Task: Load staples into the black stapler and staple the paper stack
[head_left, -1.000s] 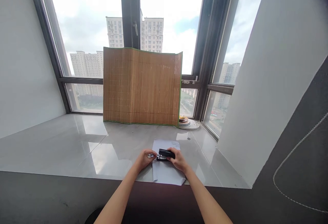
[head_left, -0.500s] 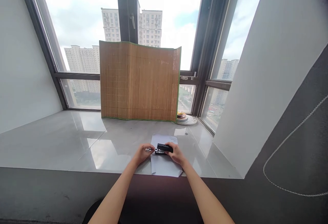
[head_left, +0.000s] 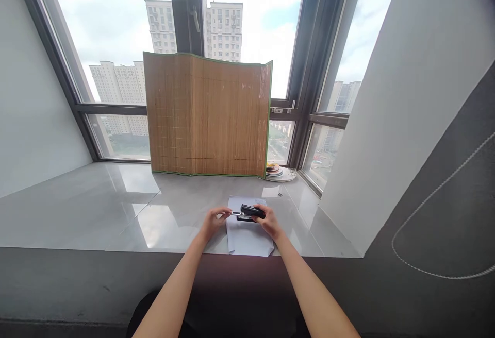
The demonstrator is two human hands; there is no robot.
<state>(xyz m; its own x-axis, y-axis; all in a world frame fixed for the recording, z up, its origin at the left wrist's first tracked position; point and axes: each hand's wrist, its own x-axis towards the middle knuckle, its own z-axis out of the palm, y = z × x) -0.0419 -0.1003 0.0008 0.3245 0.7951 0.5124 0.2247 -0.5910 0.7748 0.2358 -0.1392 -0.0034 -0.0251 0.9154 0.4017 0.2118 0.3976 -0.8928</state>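
Note:
A black stapler (head_left: pixel 252 211) is held over white paper sheets (head_left: pixel 249 237), its top arm raised a little from its base. My right hand (head_left: pixel 268 220) is closed round the stapler's right end. At the stapler's left end, the fingertips of my left hand (head_left: pixel 214 221) pinch a thin silvery strip (head_left: pixel 235 214) that reaches toward the stapler's opening. What exactly the strip is, I cannot make out. The paper lies flat on the glossy sill near its front edge, with some faint writing at its top right.
Upright against the window stands a brown bamboo mat (head_left: pixel 211 116). Stacked plates (head_left: pixel 279 173) sit at its right foot. Two tiny dark pieces (head_left: pixel 279 194) lie on the sill (head_left: pixel 96 209) beyond the paper. A beaded cord (head_left: pixel 436 193) hangs at the far right.
The view has tipped down slightly. The stapler is lifted and tilted a little more, and my left fingers now hold the silvery strip in line with its left end.

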